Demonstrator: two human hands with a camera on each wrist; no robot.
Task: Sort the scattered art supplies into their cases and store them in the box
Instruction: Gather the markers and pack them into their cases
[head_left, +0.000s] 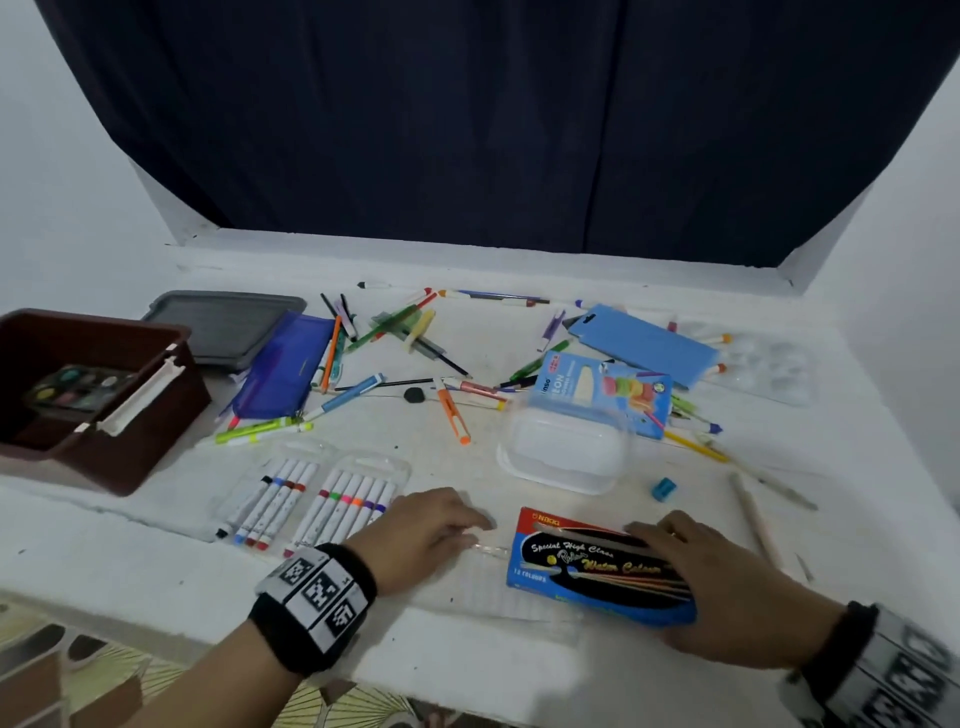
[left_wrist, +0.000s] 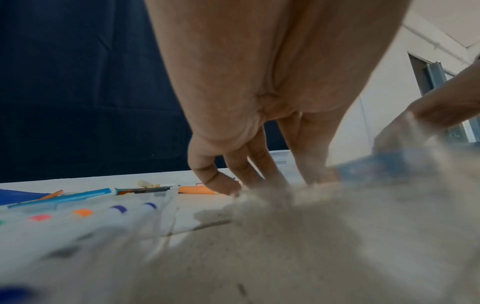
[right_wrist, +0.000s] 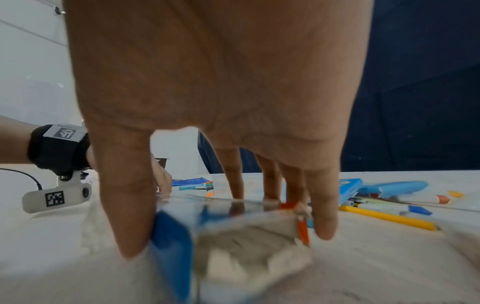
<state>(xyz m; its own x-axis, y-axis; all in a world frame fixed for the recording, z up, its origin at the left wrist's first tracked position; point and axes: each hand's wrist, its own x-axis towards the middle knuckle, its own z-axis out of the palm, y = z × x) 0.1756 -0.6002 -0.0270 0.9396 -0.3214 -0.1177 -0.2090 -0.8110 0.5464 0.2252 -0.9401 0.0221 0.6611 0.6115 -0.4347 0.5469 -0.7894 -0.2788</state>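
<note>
A blue water colour box (head_left: 587, 566) lies near the table's front edge. My right hand (head_left: 696, 566) grips it from above, with the thumb (right_wrist: 127, 205) on its near side and the fingers (right_wrist: 322, 205) over its far side. A clear ribbed plastic tray (head_left: 488, 587) sticks out from the box's left end. My left hand (head_left: 457, 525) is palm down with its fingertips (left_wrist: 272, 179) pressing on the tray's far edge. The brown storage box (head_left: 150, 431) stands at the left with a paint palette (head_left: 72, 389) inside.
Two clear cases of markers (head_left: 311, 501) lie left of my left hand. Behind are a clear tub (head_left: 561, 452), a crayon pack (head_left: 608, 389), a blue case (head_left: 644, 343), a blue pouch (head_left: 283, 364), a grey lid (head_left: 223, 327) and several scattered pens. A sharpener (head_left: 664, 488) sits at the right.
</note>
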